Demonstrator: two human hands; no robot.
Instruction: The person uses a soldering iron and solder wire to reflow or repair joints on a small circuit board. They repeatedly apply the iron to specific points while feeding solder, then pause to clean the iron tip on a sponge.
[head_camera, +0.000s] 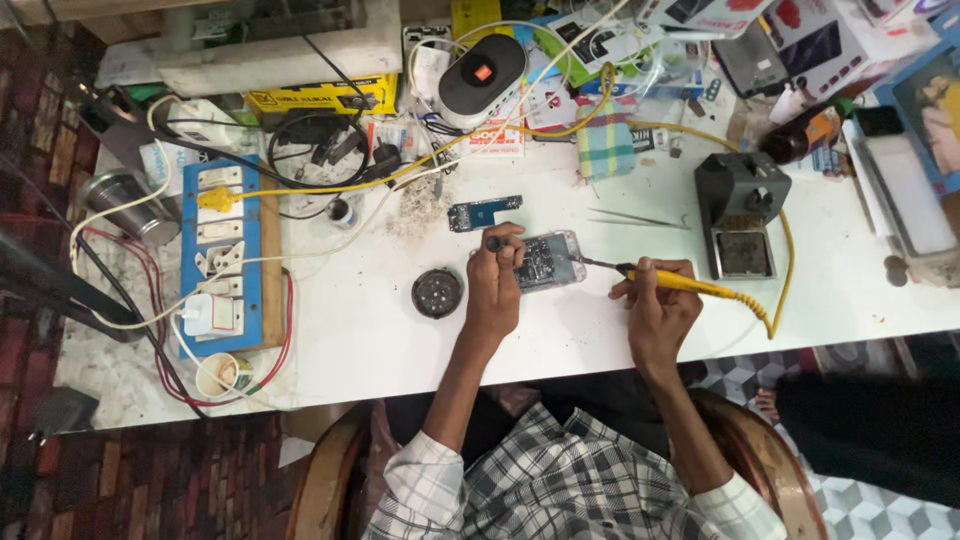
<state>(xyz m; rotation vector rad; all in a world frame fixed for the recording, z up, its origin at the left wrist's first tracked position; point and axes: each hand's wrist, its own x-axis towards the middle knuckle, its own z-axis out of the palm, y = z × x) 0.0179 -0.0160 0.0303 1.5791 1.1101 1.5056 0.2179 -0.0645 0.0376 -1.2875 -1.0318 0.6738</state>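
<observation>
An opened phone lies on the white worktable, its circuit side up. My left hand rests at the phone's left edge, fingers closed around a small dark tool whose tip shows above the knuckles. My right hand grips a yellow-handled soldering iron, its metal tip reaching left onto the phone's right edge. The iron's yellow cord loops away to the right.
A blue circuit board lies just behind the phone, a round black tin to its left, tweezers and a grey soldering stand to the right. A blue switch board, cables and boxes crowd the left and back.
</observation>
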